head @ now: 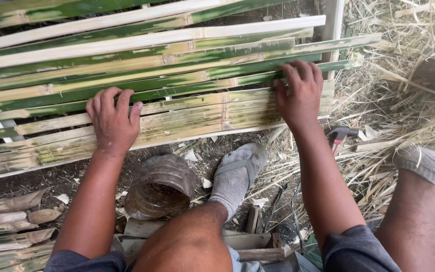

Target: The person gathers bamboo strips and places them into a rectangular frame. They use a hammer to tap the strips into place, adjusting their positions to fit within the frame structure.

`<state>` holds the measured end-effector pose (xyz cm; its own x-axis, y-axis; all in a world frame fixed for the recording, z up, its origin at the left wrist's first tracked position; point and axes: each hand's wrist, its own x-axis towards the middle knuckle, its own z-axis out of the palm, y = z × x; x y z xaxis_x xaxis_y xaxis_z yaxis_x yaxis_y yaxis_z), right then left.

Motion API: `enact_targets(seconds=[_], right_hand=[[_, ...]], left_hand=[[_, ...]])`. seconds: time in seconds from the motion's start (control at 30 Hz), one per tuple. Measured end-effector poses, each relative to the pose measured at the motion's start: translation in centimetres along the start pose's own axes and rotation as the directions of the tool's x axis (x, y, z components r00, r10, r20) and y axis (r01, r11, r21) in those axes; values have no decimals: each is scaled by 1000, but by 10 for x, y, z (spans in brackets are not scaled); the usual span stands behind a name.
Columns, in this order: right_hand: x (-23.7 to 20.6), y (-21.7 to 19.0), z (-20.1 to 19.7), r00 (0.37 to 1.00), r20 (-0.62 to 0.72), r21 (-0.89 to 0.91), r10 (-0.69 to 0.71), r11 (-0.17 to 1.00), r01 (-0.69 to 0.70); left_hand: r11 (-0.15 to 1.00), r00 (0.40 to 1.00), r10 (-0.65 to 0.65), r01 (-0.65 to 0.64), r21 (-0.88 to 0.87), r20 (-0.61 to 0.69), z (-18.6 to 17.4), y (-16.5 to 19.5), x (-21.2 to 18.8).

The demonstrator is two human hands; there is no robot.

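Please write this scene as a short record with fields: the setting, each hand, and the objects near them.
setting: ground with dry straw and a panel of split green and pale bamboo slats
left hand: flat on the slats, fingers spread
right hand: pressing the slats near their right ends
near: round woven basket, hammer with dark head, grey socks with sandal strap

One head camera, looking steeply down from close above, facing forward over the knees: bamboo slats [152, 75] across the upper frame, ground at the bottom.
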<state>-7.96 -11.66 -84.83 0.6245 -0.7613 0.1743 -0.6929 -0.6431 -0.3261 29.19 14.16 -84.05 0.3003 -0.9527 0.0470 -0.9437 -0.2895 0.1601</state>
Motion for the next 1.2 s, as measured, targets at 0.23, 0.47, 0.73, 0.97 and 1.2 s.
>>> enact_targets(seconds=[0.23, 0.47, 0.73, 0.97, 1.2], right_hand=[[5, 0, -2, 998, -58, 105, 35, 994, -29], [13, 6, 7, 997, -76, 106, 29, 994, -21], [36, 2, -12, 1000, 17, 70, -25, 997, 23], [82, 13, 10, 994, -105, 60, 32, 998, -25], [111, 13, 20, 972, 58, -205, 229, 955, -213]], left_hand=[[992, 994, 100, -102, -70, -36, -8, -26, 15], [988, 984, 156, -157, -4, -92, -1, -31, 27], [984, 987, 157, -158, -80, -26, -13, -30, 35], [996, 993, 94, -94, 7, -68, -10, -37, 69], [998, 996, 44, -46, -34, -77, -5, -37, 82]])
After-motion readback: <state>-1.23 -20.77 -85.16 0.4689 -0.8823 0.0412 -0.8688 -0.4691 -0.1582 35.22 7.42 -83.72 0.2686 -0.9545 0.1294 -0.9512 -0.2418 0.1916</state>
